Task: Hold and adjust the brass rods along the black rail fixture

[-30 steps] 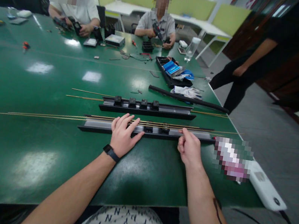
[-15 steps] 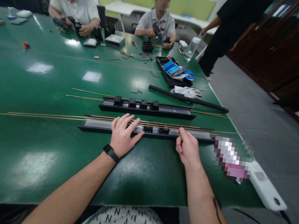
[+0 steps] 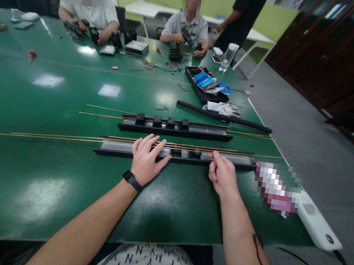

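While the left hand (image 3: 147, 161) lies open and spread across the thin brass-coloured rods (image 3: 208, 150), its fingers hide part of them and of the long grey metal channel with black edges (image 3: 116, 147) underneath. The right hand (image 3: 224, 171) is closed, thumb and forefinger brought together at the rods; what sits between them is covered. Blurring masks a pink-and-white item (image 3: 274, 187) near the right edge of the green counter (image 3: 23, 161), and a standing person (image 3: 245, 17) is cut off above.

Compared with a second ago, that person has moved beyond the counter's far right corner, the right hand sits slightly further left, and one rod's tip reaches further towards the counter's left edge.

The channel, lying parallel to the near edge, shows two black blocks (image 3: 196, 152) between the hands. Behind it, a shorter matching channel (image 3: 207, 131) holds four. Towards the far right corner, a shallow black tray (image 3: 210, 98) contains blue packets (image 3: 204, 79).
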`<action>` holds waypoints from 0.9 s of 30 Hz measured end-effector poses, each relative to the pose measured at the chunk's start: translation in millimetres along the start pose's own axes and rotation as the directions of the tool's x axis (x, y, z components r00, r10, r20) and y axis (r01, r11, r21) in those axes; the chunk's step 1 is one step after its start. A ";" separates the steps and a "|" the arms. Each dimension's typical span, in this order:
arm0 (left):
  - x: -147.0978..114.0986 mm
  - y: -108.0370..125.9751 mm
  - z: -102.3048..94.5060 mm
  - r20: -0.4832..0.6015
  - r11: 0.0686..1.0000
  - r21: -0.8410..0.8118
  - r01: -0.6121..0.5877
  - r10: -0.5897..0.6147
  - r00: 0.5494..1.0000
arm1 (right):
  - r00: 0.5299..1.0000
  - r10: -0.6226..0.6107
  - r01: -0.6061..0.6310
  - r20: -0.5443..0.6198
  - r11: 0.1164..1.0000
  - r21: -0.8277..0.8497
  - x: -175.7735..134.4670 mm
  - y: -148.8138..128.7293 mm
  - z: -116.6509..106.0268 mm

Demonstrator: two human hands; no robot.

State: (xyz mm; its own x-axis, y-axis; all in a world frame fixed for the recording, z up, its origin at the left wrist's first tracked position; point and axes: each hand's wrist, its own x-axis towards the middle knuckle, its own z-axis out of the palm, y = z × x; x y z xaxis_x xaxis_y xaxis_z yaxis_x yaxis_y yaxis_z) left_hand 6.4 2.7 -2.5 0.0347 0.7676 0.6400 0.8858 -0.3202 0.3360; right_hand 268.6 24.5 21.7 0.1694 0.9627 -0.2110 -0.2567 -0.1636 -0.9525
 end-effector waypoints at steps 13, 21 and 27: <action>0.5 -0.3 0.1 -0.002 1.000 0.008 -0.009 0.009 1.000 | 1.000 0.004 -0.004 -0.007 1.000 0.022 3.5 3.7 -3.5; 0.6 0.3 -0.6 -0.007 1.000 0.015 -0.013 0.013 1.000 | 1.000 0.004 -0.003 -0.022 1.000 0.027 2.7 2.2 -2.7; 0.5 0.0 -0.5 -0.008 1.000 0.017 -0.013 0.013 1.000 | 0.999 0.009 -0.008 -0.031 1.000 0.023 3.0 1.6 -2.2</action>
State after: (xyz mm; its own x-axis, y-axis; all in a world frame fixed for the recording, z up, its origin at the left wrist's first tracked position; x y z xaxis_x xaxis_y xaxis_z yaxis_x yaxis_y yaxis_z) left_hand 6.3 2.8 -1.8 0.0424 0.7589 0.6499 0.8930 -0.3205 0.3160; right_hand 270.9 26.6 19.1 0.1967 0.9541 -0.2259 -0.2801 -0.1662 -0.9455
